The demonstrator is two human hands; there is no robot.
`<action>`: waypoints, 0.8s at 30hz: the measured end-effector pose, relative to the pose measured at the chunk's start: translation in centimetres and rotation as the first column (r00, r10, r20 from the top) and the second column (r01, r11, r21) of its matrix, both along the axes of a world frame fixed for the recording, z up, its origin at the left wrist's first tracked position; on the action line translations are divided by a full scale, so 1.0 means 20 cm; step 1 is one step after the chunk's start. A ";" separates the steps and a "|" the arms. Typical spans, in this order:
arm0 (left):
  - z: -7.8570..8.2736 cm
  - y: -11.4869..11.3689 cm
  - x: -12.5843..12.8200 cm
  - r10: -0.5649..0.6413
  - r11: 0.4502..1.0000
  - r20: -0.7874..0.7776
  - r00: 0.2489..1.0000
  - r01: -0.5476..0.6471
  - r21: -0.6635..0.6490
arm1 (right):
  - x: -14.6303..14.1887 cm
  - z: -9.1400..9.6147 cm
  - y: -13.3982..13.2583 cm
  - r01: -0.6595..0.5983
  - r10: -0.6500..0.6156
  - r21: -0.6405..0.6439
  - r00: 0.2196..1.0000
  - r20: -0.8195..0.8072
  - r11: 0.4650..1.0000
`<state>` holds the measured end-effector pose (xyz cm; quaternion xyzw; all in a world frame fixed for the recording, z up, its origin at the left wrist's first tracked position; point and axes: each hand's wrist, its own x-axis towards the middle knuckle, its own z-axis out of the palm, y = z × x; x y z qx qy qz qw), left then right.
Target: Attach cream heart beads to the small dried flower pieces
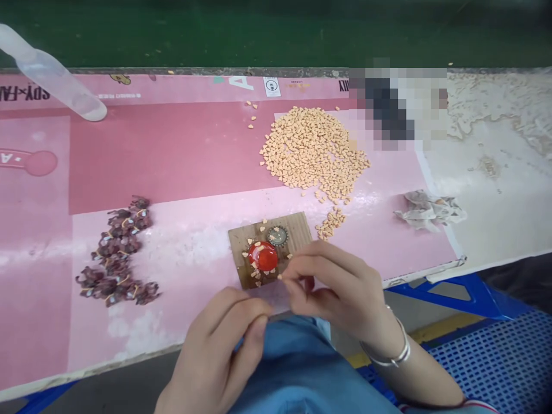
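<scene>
My right hand (332,287) hovers over the near edge of a small wooden board (297,227), fingers pinched on a tiny tan piece at their tips. My left hand (224,339) is curled closed just below, near the table edge; what it holds, if anything, is hidden. On the board lie a glossy red round blob (263,256), a small round metal gear-like part (276,235) and a few tan pieces. A big heap of tan pieces (313,149) lies behind the board.
A pile of dark maroon pieces (116,253) lies at the left on the pink mat (172,155). A clear plastic bottle (52,75) lies at the far left. Crumpled paper (429,210) sits at the right. A blue crate (495,356) stands below the table.
</scene>
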<state>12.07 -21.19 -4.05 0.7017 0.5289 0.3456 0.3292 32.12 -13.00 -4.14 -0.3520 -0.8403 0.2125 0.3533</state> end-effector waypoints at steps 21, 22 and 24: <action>-0.13 -0.05 -0.11 0.246 0.966 0.195 0.950 -0.256 0.028 | 0.08 0.04 0.08 0.089 -0.134 0.211 0.969 0.206 0.973; -0.12 -0.05 -0.10 0.274 0.960 0.197 0.941 -0.280 0.003 | 0.10 0.03 0.09 0.103 -0.148 0.213 0.967 0.207 0.972; -0.10 -0.06 -0.07 0.350 0.937 0.205 0.914 -0.346 -0.055 | 0.11 0.03 0.09 0.113 -0.158 0.214 0.965 0.210 0.970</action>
